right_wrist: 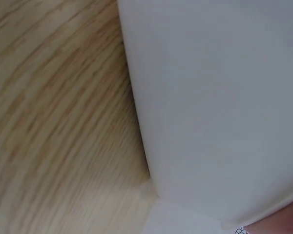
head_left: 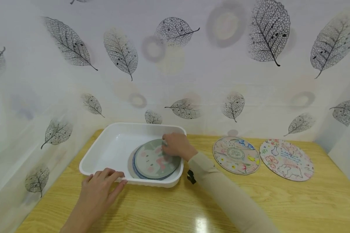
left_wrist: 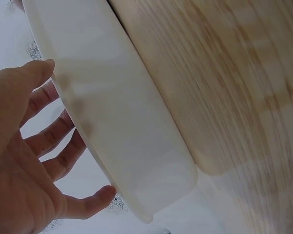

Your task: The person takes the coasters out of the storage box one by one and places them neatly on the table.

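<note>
A white plastic tray (head_left: 110, 152) stands at the back left of the wooden table. My left hand (head_left: 100, 191) holds its near rim, with the thumb outside and the other fingers over the edge, as the left wrist view shows. Several round mats lie stacked in the tray's right half. On top is a grey-green mat (head_left: 151, 161) with a pink-cheeked cartoon face; a blue-edged mat (head_left: 138, 173) shows beneath it. My right hand (head_left: 176, 145) reaches over the tray's right side and pinches the top mat's far right edge. Its fingertips are partly hidden.
Two printed round mats lie on the table right of the tray: a floral mat (head_left: 236, 155) and a mat with a rabbit drawing (head_left: 286, 160). A leaf-patterned curtain (head_left: 204, 77) hangs behind the table (head_left: 151, 207). A small black object (head_left: 191, 176) shows beside the right sleeve.
</note>
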### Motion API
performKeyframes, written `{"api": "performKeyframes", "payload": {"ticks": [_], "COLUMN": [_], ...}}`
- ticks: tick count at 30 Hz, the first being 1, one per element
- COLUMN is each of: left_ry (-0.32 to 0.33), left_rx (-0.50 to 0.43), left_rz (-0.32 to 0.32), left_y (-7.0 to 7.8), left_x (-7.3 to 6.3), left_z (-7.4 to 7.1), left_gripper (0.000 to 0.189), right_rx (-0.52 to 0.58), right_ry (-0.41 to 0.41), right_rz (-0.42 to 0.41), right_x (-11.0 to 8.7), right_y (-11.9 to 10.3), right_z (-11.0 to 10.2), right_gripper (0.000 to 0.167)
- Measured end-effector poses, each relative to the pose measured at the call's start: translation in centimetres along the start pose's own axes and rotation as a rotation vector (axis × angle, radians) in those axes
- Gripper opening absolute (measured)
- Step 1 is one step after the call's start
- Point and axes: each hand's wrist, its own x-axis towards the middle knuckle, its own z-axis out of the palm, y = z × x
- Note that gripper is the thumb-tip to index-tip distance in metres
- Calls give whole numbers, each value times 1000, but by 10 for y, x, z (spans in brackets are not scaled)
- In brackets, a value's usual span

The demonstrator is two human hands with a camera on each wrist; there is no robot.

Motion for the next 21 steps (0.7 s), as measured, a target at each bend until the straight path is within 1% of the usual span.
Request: {"api": "performKeyframes", "payload": {"ticks": [2,6,8,10,11,12,14,16,19,21], "left_ry": [-9,-16,-22,-29,-32,-34,-33,-31,-24,-19], "left_rx": [-3,-3,-2,-2,-3,-3,-5,-7,-6,-4], "left_rz": [-8,-14,-18,-22,-24,-27,-27,-26,-24,-22], "left_y": [0,0,0,0,0,1,0,0,0,-1], "left_x": [0,0,0,0,0,0,0,0,0,0], "left_z": [0,0,0,-1,-1,-1,-1,0,0,0], "left_gripper": [18,18,18,18,18,18,18,18,18,19], "right_rx": [33,105,154,198,218,242,264,275,281,282], "right_ry": [28,103,147,184,200,214,230,247,259,265], "right_rz": [8,9,3,-10,-17,-23,-40,-60,-79,-85], "right_x": [0,1,1,1,1,0,0,0,0,0], "right_y": [1,3,4,5,6,6,6,6,5,4], "right_z": [0,2,2,2,1,0,-1,-2,-3,-3], "right_gripper": [21,24,19,8,6,12,20,18,8,14]}}
